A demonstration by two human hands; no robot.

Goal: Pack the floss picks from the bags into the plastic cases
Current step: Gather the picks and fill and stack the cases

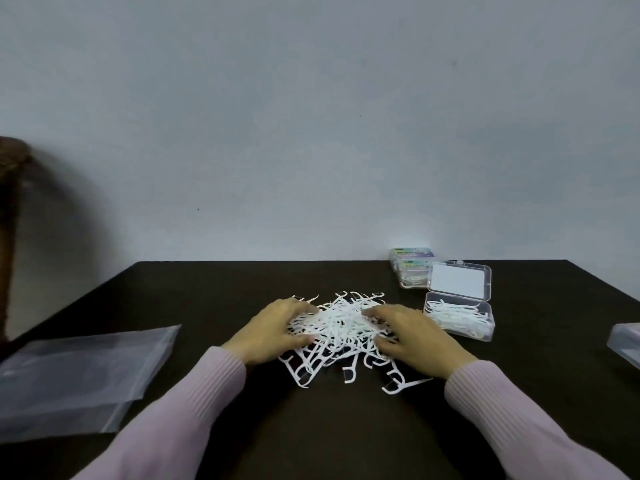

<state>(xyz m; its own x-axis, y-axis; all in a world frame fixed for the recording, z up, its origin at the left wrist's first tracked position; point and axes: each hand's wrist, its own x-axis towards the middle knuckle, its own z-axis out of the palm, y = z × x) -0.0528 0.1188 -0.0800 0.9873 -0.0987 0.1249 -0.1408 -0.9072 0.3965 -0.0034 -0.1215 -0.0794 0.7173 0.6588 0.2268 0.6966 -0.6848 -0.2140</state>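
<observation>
A loose heap of white floss picks [337, 327] lies in the middle of the dark table [207, 289]. My left hand [273, 332] is at the heap's left side, its fingers curled into the picks. On the right side my right hand [414, 336] also has its fingers curled in among the picks. To the right stands an open clear plastic case [459, 318] partly filled with picks, its lid [459, 280] tilted back. Behind it are two closed, labelled cases [412, 268] stacked together.
Flat clear plastic bags [76, 375] lie at the table's left edge. Another clear case [627, 341] is cut off by the right frame border. A brown wooden object [10, 220] stands at the far left. A pale wall rises behind the table.
</observation>
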